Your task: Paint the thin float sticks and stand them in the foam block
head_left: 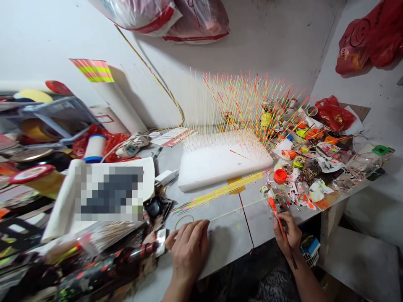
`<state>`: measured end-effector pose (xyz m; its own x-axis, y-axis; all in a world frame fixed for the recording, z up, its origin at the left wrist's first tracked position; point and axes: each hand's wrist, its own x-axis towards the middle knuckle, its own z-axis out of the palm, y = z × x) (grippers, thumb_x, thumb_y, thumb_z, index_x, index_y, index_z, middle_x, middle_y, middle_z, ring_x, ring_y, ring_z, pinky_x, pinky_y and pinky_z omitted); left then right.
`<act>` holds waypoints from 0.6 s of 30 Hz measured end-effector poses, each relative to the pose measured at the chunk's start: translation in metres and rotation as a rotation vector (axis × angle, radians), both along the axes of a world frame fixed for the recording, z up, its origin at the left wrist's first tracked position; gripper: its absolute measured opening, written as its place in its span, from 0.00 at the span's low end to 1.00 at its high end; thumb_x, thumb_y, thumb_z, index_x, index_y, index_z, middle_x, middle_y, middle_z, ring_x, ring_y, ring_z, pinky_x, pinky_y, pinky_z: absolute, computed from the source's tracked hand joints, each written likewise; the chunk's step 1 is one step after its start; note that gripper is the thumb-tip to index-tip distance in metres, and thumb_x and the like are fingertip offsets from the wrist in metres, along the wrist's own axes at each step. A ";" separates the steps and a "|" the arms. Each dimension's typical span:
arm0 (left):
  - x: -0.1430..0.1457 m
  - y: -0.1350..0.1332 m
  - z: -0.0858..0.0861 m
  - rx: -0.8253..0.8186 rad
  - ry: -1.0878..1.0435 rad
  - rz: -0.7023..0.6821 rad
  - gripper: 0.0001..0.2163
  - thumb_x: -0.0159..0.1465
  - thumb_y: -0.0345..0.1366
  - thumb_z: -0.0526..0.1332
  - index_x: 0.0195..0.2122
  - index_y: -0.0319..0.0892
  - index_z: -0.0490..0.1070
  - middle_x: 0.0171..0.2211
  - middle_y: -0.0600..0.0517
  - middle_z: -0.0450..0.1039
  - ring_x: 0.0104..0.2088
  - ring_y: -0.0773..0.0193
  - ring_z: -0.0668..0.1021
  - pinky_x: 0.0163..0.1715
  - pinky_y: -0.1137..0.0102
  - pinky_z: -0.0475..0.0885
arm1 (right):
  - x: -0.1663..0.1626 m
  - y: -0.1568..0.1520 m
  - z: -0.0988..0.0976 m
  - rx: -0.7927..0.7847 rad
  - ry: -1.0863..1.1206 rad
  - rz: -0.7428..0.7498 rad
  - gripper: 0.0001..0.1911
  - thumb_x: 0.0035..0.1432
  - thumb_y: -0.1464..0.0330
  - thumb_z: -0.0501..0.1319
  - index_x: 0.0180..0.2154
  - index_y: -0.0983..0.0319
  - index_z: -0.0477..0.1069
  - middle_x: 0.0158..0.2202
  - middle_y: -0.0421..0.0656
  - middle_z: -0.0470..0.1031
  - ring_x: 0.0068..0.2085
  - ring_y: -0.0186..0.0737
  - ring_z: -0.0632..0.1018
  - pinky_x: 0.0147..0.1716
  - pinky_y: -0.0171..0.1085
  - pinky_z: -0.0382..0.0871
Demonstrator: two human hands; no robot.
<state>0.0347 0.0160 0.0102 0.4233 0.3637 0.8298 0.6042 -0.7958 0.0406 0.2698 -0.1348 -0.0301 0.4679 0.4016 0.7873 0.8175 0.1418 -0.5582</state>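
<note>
A thin yellow-green stick runs to the right from the fingertips of my left hand, which is closed on its near end. My right hand grips a slim paintbrush with orange paint on its head, held close to the stick's far end. Behind both hands lies a white foam block, with many thin yellow and red-orange sticks standing upright or leaning in it. Along its front edge lies a row of striped yellow and pink sticks on the grey tabletop.
Paint-smeared clutter, an orange cap and a clear bottle with a green cap crowd the right side. At left are a white roll, a blurred dark cylinder and a blue-grey crate. Plastic bags hang above.
</note>
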 end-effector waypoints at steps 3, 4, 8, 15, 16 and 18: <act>0.001 -0.001 0.001 -0.015 -0.006 0.001 0.04 0.67 0.29 0.58 0.39 0.43 0.72 0.30 0.53 0.77 0.32 0.64 0.77 0.41 0.66 0.61 | 0.002 0.001 -0.001 -0.018 0.008 -0.011 0.04 0.64 0.70 0.60 0.41 0.60 0.71 0.33 0.41 0.76 0.30 0.34 0.79 0.30 0.30 0.76; 0.001 -0.002 0.002 -0.019 -0.007 0.002 0.04 0.67 0.29 0.58 0.39 0.43 0.72 0.30 0.53 0.77 0.32 0.64 0.77 0.41 0.66 0.61 | 0.002 0.001 -0.001 -0.023 0.008 -0.013 0.04 0.64 0.70 0.60 0.41 0.60 0.71 0.33 0.41 0.76 0.30 0.34 0.79 0.29 0.31 0.76; 0.001 -0.003 0.002 -0.033 -0.011 -0.005 0.04 0.67 0.29 0.58 0.39 0.43 0.72 0.30 0.53 0.77 0.32 0.64 0.77 0.41 0.66 0.61 | 0.002 0.002 -0.001 -0.044 0.000 -0.020 0.04 0.64 0.70 0.60 0.41 0.60 0.71 0.33 0.41 0.77 0.30 0.35 0.79 0.31 0.32 0.76; 0.002 -0.004 0.003 -0.033 -0.011 -0.010 0.04 0.66 0.28 0.59 0.38 0.43 0.72 0.30 0.53 0.77 0.32 0.64 0.78 0.41 0.65 0.60 | 0.003 0.004 0.002 -0.042 -0.018 -0.033 0.03 0.64 0.70 0.61 0.41 0.60 0.71 0.33 0.41 0.76 0.30 0.35 0.79 0.31 0.31 0.76; 0.002 -0.004 0.004 -0.035 -0.010 -0.011 0.04 0.66 0.28 0.59 0.38 0.43 0.72 0.30 0.53 0.77 0.32 0.64 0.78 0.40 0.65 0.60 | 0.002 0.004 0.003 -0.039 -0.018 -0.036 0.03 0.64 0.70 0.61 0.41 0.60 0.71 0.33 0.40 0.76 0.30 0.34 0.79 0.31 0.31 0.76; 0.002 -0.004 0.004 -0.037 -0.009 -0.015 0.04 0.66 0.28 0.59 0.38 0.43 0.72 0.30 0.53 0.77 0.32 0.64 0.78 0.40 0.66 0.60 | 0.002 0.005 0.005 -0.033 -0.019 -0.046 0.03 0.64 0.70 0.61 0.41 0.60 0.71 0.33 0.40 0.76 0.30 0.34 0.79 0.31 0.30 0.76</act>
